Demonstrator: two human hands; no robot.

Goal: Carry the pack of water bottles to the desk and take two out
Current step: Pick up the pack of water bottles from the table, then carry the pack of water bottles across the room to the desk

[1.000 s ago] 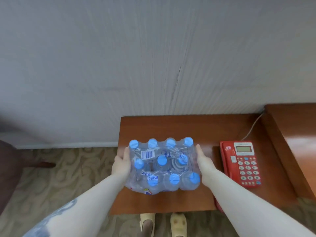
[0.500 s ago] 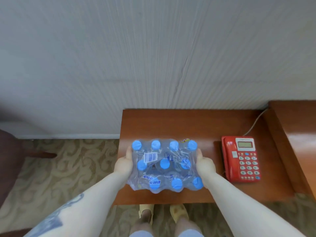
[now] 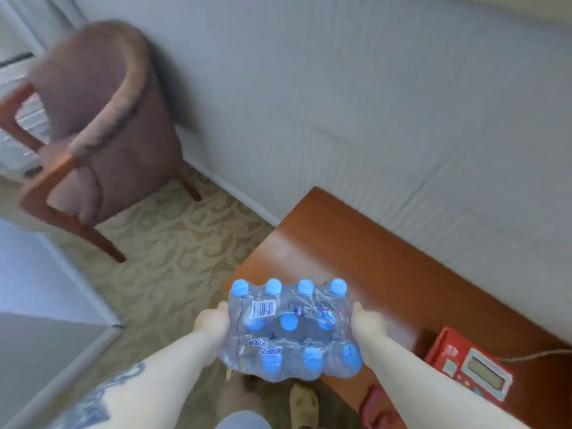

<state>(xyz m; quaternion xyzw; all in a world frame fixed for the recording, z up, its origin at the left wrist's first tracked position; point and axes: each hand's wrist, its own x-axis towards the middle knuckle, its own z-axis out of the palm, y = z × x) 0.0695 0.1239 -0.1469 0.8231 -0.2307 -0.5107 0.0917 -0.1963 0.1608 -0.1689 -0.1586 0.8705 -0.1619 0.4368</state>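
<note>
head view: pack of water bottles (image 3: 291, 331) held up between both hands, over the near corner of the wooden table (image 3: 356, 252) | left hand (image 3: 213, 320) pressed to its left side | right hand (image 3: 366, 320) pressed to its right side | red phone (image 3: 467, 370) on table, right | brown armchair (image 3: 102, 119) on carpet, far left

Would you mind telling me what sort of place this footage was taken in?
Most likely a hotel guest room. A red desk telephone sits on a polished wooden table against the wall, an upholstered tub armchair stands in the corner, and the floor has patterned beige carpet.
</note>
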